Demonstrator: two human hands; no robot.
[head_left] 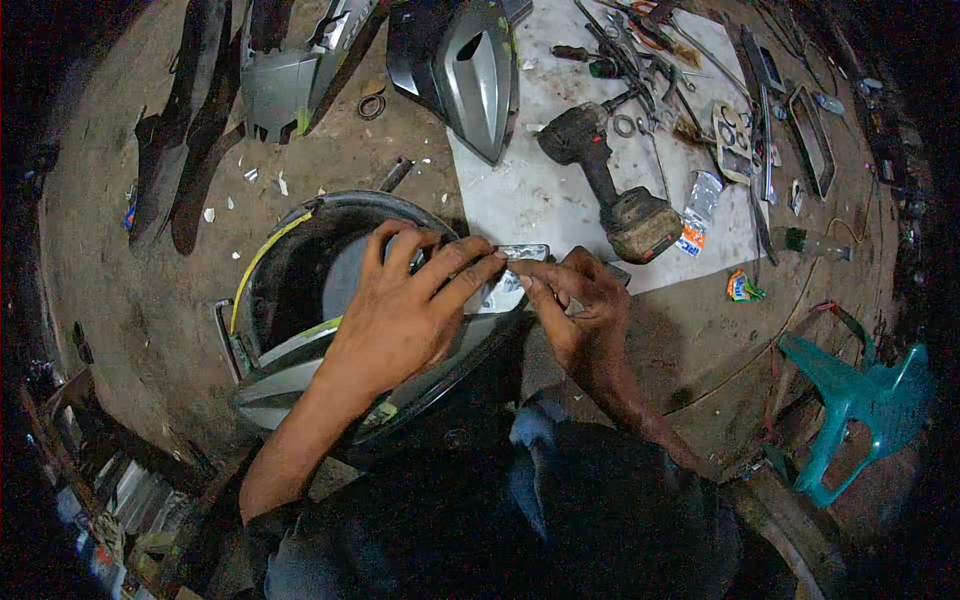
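My left hand (400,310) is curled over a small silver plate (505,290), its fingertips gripping the upper left part. My right hand (575,310) is closed beside it, thumb and forefinger at the plate's right edge, with something small and dark in the fingers that I cannot make out. The plate sits by a long grey plastic panel (280,393), which lies across a black rounded tub-like part (285,270) with a yellow strip along its rim.
A cordless drill (610,185) and many hand tools (640,60) lie on a white sheet (500,210). Dark and grey panels (460,90) lie along the back, a metal tray (810,140) at the right, and a teal plastic part (850,410) at lower right.
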